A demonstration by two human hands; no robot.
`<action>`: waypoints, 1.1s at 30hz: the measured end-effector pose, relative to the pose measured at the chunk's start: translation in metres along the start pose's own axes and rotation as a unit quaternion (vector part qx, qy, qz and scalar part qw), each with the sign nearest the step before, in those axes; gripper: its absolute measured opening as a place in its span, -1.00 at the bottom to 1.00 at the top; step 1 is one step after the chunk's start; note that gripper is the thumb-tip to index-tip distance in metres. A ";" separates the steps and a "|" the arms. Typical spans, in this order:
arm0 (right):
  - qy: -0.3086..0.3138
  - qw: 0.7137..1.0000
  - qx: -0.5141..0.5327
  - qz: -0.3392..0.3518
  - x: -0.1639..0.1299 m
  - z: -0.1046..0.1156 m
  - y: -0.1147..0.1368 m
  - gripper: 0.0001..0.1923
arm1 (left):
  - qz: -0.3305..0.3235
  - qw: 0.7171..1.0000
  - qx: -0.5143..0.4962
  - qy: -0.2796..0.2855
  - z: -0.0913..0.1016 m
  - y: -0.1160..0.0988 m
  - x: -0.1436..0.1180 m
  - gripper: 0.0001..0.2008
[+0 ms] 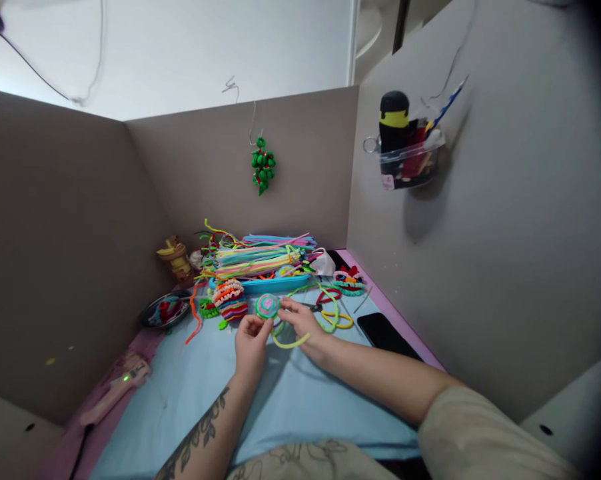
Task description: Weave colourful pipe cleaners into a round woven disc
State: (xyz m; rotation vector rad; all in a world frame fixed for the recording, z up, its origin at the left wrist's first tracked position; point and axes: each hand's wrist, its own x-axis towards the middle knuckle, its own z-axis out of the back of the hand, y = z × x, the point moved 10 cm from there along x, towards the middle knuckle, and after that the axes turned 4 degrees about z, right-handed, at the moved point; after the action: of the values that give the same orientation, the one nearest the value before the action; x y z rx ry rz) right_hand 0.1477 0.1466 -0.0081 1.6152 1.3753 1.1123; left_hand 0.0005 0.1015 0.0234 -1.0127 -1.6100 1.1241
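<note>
We hold our left hand (pixel 251 339) with thumb and forefinger pinched together at the lower edge of a small, round, fuzzy disc ringed in teal, pink and lilac (pixel 268 306). Our right hand (pixel 303 327) comes in from the other side, its fingers loosely bent with the tips at the disc's right edge; we cannot tell whether they grip it or only steady it. The disc sits just beyond the left fingertips and has no long axis, its ringed face turned up towards us. A pale yellow fuzzy strand (pixel 290 346) curves out below the disc and bends rightward, so its free end lies nearer our right hand, by the wrist. Our left forearm rises steeply from the lower left, while the right slants in from the lower right, both wrists above the light blue cloth (pixel 190 393) on the pink counter (pixel 405 332). Farther out, black-bladed scissors with red and yellow handles (pixel 319 307) lie just beyond the right hand. A striped, many-coloured fuzzy piece (pixel 230 301) lies left of the disc, and a blue plastic tray (pixel 275 285) stands behind it.
</note>
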 end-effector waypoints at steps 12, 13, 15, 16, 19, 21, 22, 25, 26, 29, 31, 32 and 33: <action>0.026 0.998 -0.042 0.042 -0.001 -0.004 0.014 -0.83 | 0.009 1.000 -0.011 0.008 -0.001 0.004 0.001 -0.72; 0.029 0.998 -0.046 0.042 -0.001 -0.004 0.014 -0.84 | 0.010 1.000 -0.013 0.008 -0.001 0.004 0.001 -0.72; 0.032 0.997 -0.053 0.042 -0.001 -0.005 0.015 -0.86 | 0.014 1.000 -0.017 0.010 -0.001 0.005 0.001 -0.72; 0.033 0.997 -0.057 0.045 0.000 -0.005 0.016 -0.87 | 0.016 1.000 -0.019 0.011 -0.002 0.005 0.001 -0.72; 0.029 0.996 -0.062 0.049 0.000 -0.005 0.018 -0.83 | 0.019 1.000 -0.021 0.013 -0.003 0.004 0.001 -0.72; 0.026 0.997 -0.054 0.046 0.001 -0.005 0.017 -0.80 | 0.017 1.000 -0.016 0.013 -0.003 0.003 0.000 -0.72; 0.025 0.997 -0.049 0.044 0.001 -0.004 0.016 -0.79 | 0.017 1.000 -0.012 0.013 -0.004 0.002 0.000 -0.72; 0.029 0.998 -0.052 0.034 0.004 -0.004 0.013 -0.77 | 0.022 1.000 -0.005 0.012 -0.004 0.003 -0.001 -0.71; 0.032 0.998 -0.056 0.027 0.006 -0.004 0.011 -0.77 | 0.025 1.000 -0.004 0.012 -0.004 0.003 -0.001 -0.71; 0.049 0.997 -0.060 0.008 0.009 -0.005 0.004 -0.83 | 0.023 1.000 -0.002 0.003 -0.001 0.004 0.001 -0.72; 0.061 0.996 -0.064 0.009 0.009 -0.007 0.003 -0.85 | 0.016 1.000 -0.008 -0.017 0.005 0.004 0.004 -0.73; 0.067 0.995 -0.074 0.012 0.007 -0.008 0.004 -0.81 | 0.013 0.999 -0.013 -0.032 0.009 0.004 0.006 -0.73; 0.070 0.993 -0.088 0.022 0.005 -0.009 0.007 -0.74 | 0.012 0.999 -0.019 -0.046 0.014 0.004 0.007 -0.72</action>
State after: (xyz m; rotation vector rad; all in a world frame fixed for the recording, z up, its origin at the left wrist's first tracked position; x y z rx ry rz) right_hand 0.1418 0.1502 0.0025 1.4697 1.2947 1.3568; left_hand -0.0142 0.1064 0.0188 -1.0193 -1.7024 1.1759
